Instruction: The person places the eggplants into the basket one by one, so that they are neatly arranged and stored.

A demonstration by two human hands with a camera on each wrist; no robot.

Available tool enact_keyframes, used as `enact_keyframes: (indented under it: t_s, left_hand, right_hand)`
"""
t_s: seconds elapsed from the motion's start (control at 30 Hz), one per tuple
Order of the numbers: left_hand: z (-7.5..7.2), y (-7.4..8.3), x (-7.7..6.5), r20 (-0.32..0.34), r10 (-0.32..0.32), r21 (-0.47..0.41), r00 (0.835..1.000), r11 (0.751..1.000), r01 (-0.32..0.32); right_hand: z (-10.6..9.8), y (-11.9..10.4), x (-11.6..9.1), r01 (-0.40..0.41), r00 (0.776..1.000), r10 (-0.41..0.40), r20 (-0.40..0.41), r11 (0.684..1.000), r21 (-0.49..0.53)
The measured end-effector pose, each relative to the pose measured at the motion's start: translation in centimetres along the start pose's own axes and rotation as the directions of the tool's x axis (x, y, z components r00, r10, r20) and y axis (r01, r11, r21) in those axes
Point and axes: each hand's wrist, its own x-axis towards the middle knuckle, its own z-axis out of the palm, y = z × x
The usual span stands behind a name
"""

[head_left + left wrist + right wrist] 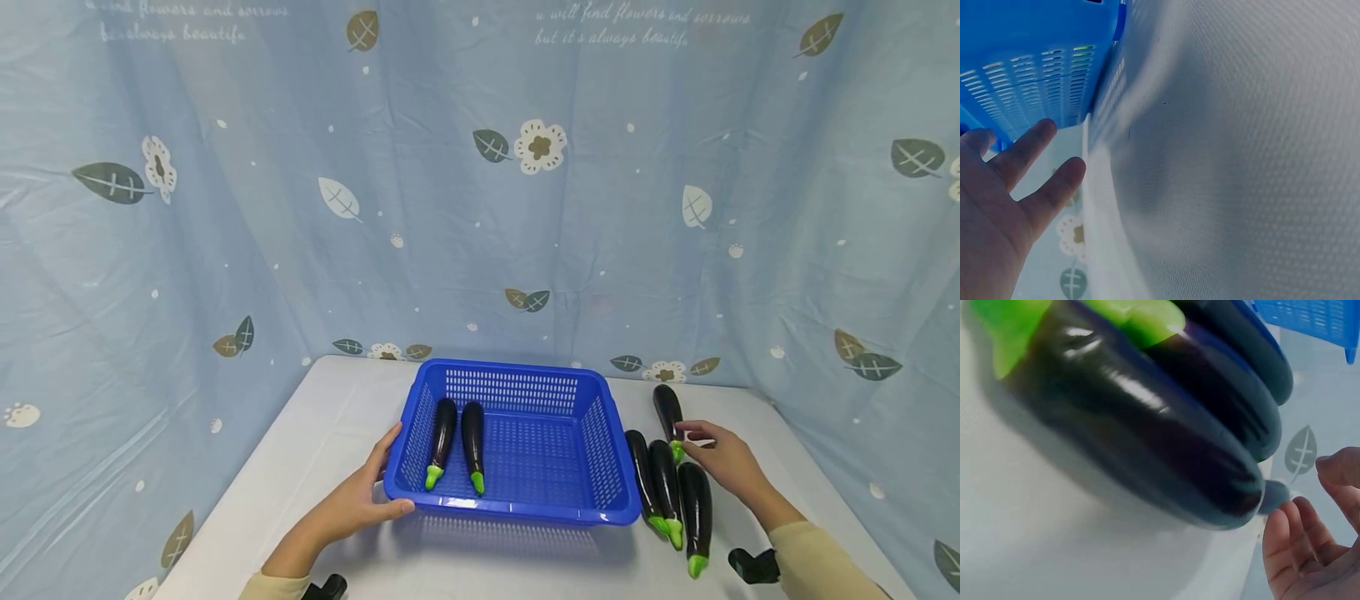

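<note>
A blue plastic basket stands on the table with two dark eggplants, a left one and a right one, lying in its left part, green stems toward me. My left hand rests at the basket's front left corner, thumb along the front rim; its fingers are spread beside the slotted wall in the left wrist view. My right hand is at the stem end of the farthest loose eggplant, with thumb and fingers apart. Three more eggplants lie side by side nearer me.
A white-covered table holds everything, the loose eggplants lying just right of the basket. Behind and around it hangs a light blue curtain with leaf and flower prints. Black devices sit at both wrists.
</note>
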Motion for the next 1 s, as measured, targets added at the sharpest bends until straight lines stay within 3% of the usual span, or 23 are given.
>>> enact_keyframes:
  t_s: [0.37,0.67,1.0]
  left_hand:
    - [0.0,0.0,0.1,-0.001,0.002,0.01,1.0,1.0,-0.002]
    - [0.0,-0.2,0.0,-0.002,0.0,0.002,1.0,1.0,0.0]
    - [0.1,-0.2,0.0,-0.006,-0.003,0.0,1.0,1.0,0.003]
  right_hand:
    - [-0.5,1.6,-1.0,-0.1,0.993,0.1,0.062,0.995,-0.001]
    - [-0.4,2.5,-2.1,-0.172,0.979,0.155,0.13,0.975,0.139]
    - [0.2,3.0,-2.7,-0.298,0.942,0.25,0.222,0.93,0.215]
